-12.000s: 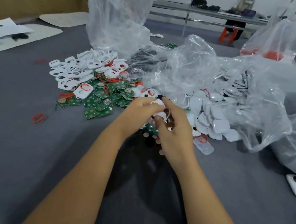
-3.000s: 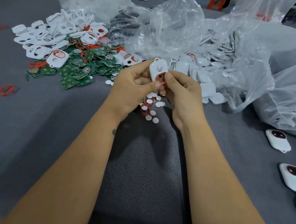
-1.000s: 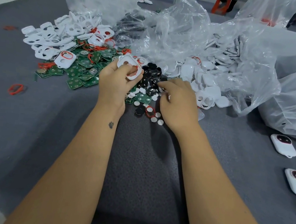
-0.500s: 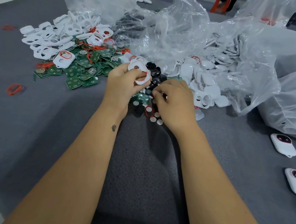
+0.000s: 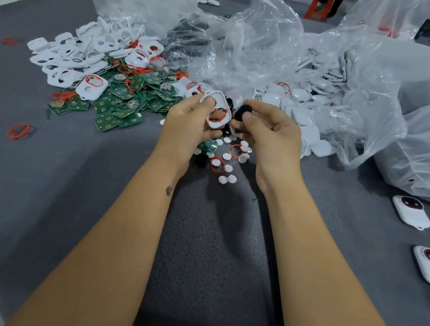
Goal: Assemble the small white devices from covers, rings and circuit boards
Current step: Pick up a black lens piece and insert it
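White cover and black disc held above the parts pile

Both forearms are extended forward from the lower edge of the view, bare, converging over the grey cloth table (image 5: 44,211). The left hand (image 5: 189,120) is raised just above the loose parts, palm turned inward, with its thumb and fingers curled round a white cover (image 5: 218,104); the cover is held tilted, its open side towards the camera, and a red ring (image 5: 217,120) is seen seated along its lower inner edge. The right hand (image 5: 270,131) is held just beside it, fingers curled, with a small black disc (image 5: 242,111) pinched between thumb and forefinger, close to the cover's right edge; whether disc and cover touch cannot be told.

Beneath the hands, small white round pads (image 5: 224,179) and loose red rings are scattered on the cloth. To the left, a pile of green circuit boards (image 5: 113,109) is spread, with a heap of white covers (image 5: 68,59) behind it. Further white shells (image 5: 301,113) are spilled from crumpled clear plastic bags (image 5: 261,43) to the right. Two finished white devices (image 5: 411,212) with dark round faces are laid at the right edge of the table.

A small dark mark is visible on the left wrist. No readable writing, brand or label is shown; print on the boards is too small to be made out
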{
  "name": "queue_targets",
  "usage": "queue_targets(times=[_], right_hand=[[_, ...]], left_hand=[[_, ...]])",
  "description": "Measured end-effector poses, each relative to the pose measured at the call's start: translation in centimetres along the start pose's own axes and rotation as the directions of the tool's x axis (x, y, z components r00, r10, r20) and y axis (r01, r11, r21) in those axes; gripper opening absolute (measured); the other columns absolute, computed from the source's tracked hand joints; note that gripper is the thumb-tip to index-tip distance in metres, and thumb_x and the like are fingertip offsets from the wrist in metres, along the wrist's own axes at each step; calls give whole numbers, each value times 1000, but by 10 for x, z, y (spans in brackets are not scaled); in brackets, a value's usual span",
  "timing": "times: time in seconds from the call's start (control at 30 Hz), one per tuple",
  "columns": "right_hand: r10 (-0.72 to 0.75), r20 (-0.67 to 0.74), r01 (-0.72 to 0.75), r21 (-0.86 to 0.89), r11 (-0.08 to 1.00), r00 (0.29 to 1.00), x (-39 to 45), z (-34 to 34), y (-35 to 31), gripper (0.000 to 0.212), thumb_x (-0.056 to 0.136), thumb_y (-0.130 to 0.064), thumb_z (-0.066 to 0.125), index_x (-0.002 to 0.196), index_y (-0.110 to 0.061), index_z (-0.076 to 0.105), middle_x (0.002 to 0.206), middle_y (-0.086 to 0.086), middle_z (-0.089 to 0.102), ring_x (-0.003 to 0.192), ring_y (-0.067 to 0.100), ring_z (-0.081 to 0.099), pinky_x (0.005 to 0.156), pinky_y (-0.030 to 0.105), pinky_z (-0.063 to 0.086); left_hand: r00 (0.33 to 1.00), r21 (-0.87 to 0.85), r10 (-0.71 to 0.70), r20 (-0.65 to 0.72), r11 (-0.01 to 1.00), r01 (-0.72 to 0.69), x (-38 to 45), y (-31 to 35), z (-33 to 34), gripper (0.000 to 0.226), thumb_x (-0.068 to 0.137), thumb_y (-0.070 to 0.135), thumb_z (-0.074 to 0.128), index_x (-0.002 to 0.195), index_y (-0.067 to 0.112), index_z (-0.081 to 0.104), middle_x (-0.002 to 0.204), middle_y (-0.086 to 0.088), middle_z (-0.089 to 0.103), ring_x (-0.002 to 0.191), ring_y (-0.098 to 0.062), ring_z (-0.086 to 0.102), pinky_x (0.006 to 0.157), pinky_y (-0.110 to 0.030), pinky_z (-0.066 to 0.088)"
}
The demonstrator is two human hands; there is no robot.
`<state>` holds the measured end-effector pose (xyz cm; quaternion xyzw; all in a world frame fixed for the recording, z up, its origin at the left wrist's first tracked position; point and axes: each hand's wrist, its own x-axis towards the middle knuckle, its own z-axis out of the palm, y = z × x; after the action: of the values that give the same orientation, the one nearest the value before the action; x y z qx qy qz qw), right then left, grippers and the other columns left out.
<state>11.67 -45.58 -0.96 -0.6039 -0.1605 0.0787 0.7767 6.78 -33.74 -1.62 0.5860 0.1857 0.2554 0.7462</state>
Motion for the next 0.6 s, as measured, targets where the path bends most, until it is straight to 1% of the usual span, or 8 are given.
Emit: queue_targets(times=[0.1, 0.17, 0.23, 0.3, 0.37, 0.47, 0.53, 0.6], right_hand=[[-24, -47, 21, -55, 998, 999, -1, 2, 1, 10, 87, -2, 66, 87, -10, 72, 81, 4, 71, 77, 12, 65, 73, 23, 51], [-48, -62, 43, -75, 996, 997, -1, 2, 0, 12, 87, -4, 67, 82, -13, 73, 78, 1, 71, 76, 11, 64, 76, 25, 52], [-89, -61, 80, -131, 988, 994, -1, 0, 0, 16, 87, -4, 67, 79, -16, 72, 74, -4, 71, 73, 7, 64, 72, 21, 52], [-109, -58, 96, -184, 978, 992, -2, 1, 0, 15, 87, -3, 66, 80, -16, 72, 74, -1, 70, 69, 6, 63, 62, 16, 51], [-135, -67, 115, -244, 963, 989, -2, 3, 2, 15, 87, -3, 66, 81, -15, 71, 75, 2, 70, 68, 6, 63, 57, 13, 49], [-199, -56, 166, -363, 917, 978, -2, 4, 4, 15, 86, -4, 66, 81, -18, 70, 79, 1, 70, 73, 7, 62, 66, 13, 48], [-229, -47, 188, -426, 885, 972, -2, 4, 5, 14, 86, -6, 67, 83, -20, 70, 87, 4, 69, 82, 12, 63, 76, 21, 50], [-253, -49, 202, -462, 864, 966, -2, 4, 6, 14, 85, -8, 69, 82, -21, 69, 92, 6, 67, 86, 15, 62, 81, 25, 49]], left_hand=[[999, -2, 20, 27, 1000, -20, 0, 0, 0, 25, 100, 13, 51, 84, 17, 69, 78, 2, 72, 76, -7, 69, 64, -20, 55], [997, -28, 25, 67, 999, -23, -1, -1, 0, 25, 100, 10, 51, 85, 16, 70, 77, 3, 74, 80, -6, 71, 68, -21, 56], [996, -50, 17, 92, 999, -13, -2, -2, 1, 24, 100, 9, 51, 86, 14, 70, 78, 2, 75, 84, -8, 72, 71, -23, 57], [993, -59, 4, 120, 998, 3, -2, -2, 2, 24, 100, 10, 52, 86, 14, 71, 79, 1, 75, 87, -13, 72, 74, -26, 58], [988, -84, -9, 152, 996, 22, -3, -2, 3, 32, 99, 10, 52, 79, 18, 75, 78, 0, 74, 85, -17, 73, 75, -27, 59], [979, -114, -17, 203, 993, 41, -3, -2, 2, 40, 98, 9, 53, 69, 20, 78, 79, -2, 75, 84, -18, 74, 76, -28, 59], [972, -125, -18, 233, 991, 49, -3, -2, 2, 40, 97, 9, 53, 69, 22, 79, 81, -2, 76, 85, -18, 74, 77, -29, 59], [969, -143, -14, 248, 988, 50, -2, -3, 2, 39, 96, 9, 54, 69, 21, 79, 81, -3, 76, 84, -18, 74, 76, -28, 58]])
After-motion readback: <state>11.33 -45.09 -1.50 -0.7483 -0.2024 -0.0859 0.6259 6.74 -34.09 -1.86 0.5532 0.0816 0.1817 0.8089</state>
